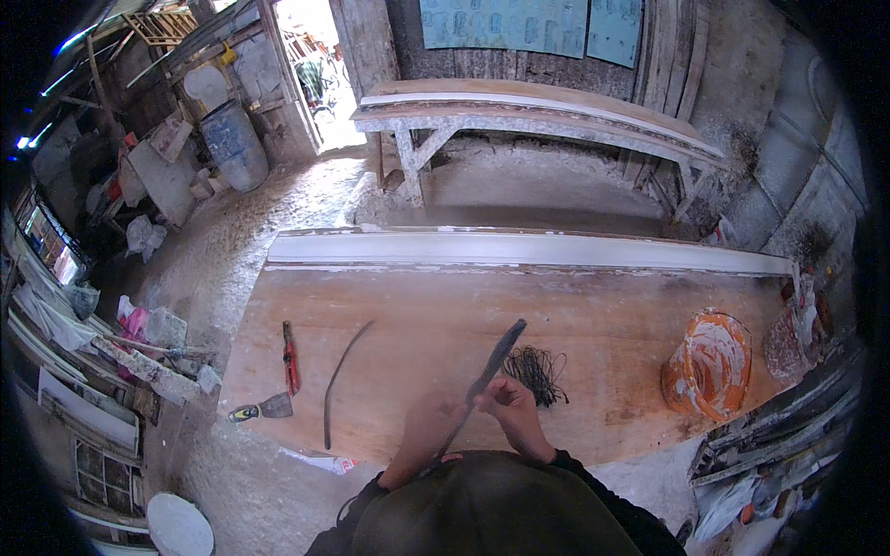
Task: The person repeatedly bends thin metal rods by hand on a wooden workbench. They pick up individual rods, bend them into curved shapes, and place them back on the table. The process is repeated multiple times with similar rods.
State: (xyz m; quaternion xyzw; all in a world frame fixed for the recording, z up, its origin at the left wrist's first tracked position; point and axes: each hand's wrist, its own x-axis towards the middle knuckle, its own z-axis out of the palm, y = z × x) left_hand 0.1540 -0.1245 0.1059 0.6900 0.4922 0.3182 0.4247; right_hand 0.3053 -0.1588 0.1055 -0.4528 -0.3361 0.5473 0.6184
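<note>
At the near edge of the wooden table, a long dark strip (pixel 501 357), thick and rough at its far end, slants up and away between my hands. My left hand (pixel 434 422) is closed around its lower part, slightly blurred. My right hand (pixel 513 408) pinches at the strip's edge with thumb and forefinger; whether a thin strand is in that pinch is too small to see. Right behind the right hand lies a tangled bundle of thin black ties or wire (pixel 538 375). A separate curved dark strip (pixel 336 385) rests on the board to the left.
Farther left are red-handled pliers (pixel 292 361) and a putty knife (pixel 264 408). An orange, plaster-smeared bucket (pixel 709 371) stands at the table's right. A long white moulding (pixel 519 252) runs along the far edge. Behind it is a second bench (pixel 519 116); a blue barrel (pixel 234 146) stands near the doorway.
</note>
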